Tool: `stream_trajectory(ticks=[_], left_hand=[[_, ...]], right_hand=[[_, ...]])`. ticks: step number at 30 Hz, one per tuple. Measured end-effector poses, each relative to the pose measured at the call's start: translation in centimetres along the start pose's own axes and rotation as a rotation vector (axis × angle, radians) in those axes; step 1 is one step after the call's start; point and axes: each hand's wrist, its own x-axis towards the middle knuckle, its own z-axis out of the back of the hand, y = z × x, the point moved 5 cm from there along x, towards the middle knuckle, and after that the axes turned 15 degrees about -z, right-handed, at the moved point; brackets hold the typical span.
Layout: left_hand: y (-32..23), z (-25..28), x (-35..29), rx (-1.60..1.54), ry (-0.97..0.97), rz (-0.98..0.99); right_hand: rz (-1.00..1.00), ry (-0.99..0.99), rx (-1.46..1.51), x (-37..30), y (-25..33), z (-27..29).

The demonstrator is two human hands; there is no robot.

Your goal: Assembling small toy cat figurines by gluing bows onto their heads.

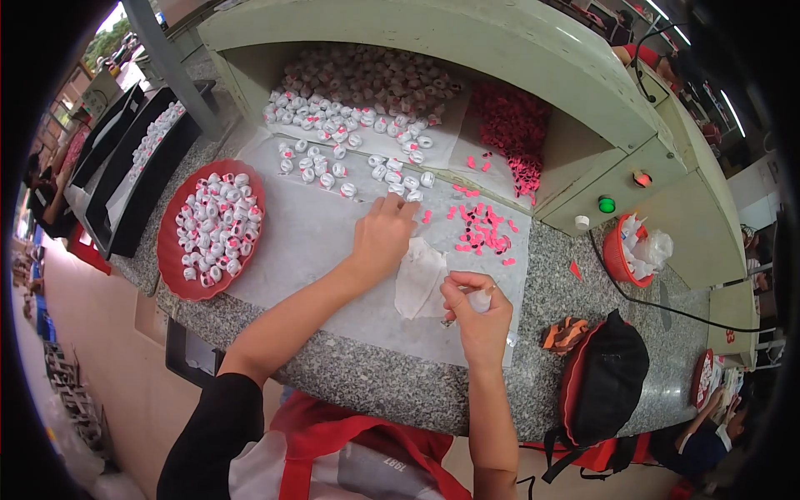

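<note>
My left hand (pixel 385 237) reaches over the paper-covered worktop, its fingers apart and pointing at a small white rounded piece (pixel 414 196) at the edge of a loose group. Its thumb is hidden beneath the hand. My right hand (pixel 481 321) is closed around a small translucent squeeze bottle (pixel 480 300), largely covered by the fingers. Between the hands lies a crumpled white cloth (pixel 419 279). Small pink bow-like pieces (pixel 483 229) are scattered beyond my right hand. Left of my left forearm, a red scalloped tray (pixel 171 250) holds many white pieces with pink marks.
A pale green cabinet (pixel 417 25) overhangs heaps of white pieces (pixel 358 83) and pink pieces (pixel 508 125). At right are a red basket (pixel 617 258), a black cable (pixel 658 302) and a black bag (pixel 612 379). Black trays (pixel 146 167) stand at left. Other people sit at both sides.
</note>
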Motion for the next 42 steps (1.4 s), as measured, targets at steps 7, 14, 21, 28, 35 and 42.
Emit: stream_trajectory(ticks=[7,14,21,28,35,42], left_hand=[[-3.4,2.6,-1.4,-1.988,0.017,0.790],[-5.5,2.6,-3.9,-2.336,0.015,0.761],[-5.9,3.1,-4.2,-2.068,-0.033,0.685],[-6.2,4.6,-3.3,-1.609,-0.216,0.458],[-6.2,5.0,-3.5,-1.526,-0.211,0.473],[-6.3,5.1,-3.4,-1.501,-0.236,0.383]], right_hand=[[0.228,-0.112,-0.136,-1.1,1.5,1.7],[0.110,0.046,0.244,-2.9,3.8,1.3],[0.408,-0.267,-0.004,-6.2,4.2,1.7],[0.689,-0.217,-0.298,-6.8,5.3,1.5],[0.735,-0.211,-0.360,-6.8,5.3,1.2],[0.752,-0.217,-0.376,-6.7,5.2,1.1]])
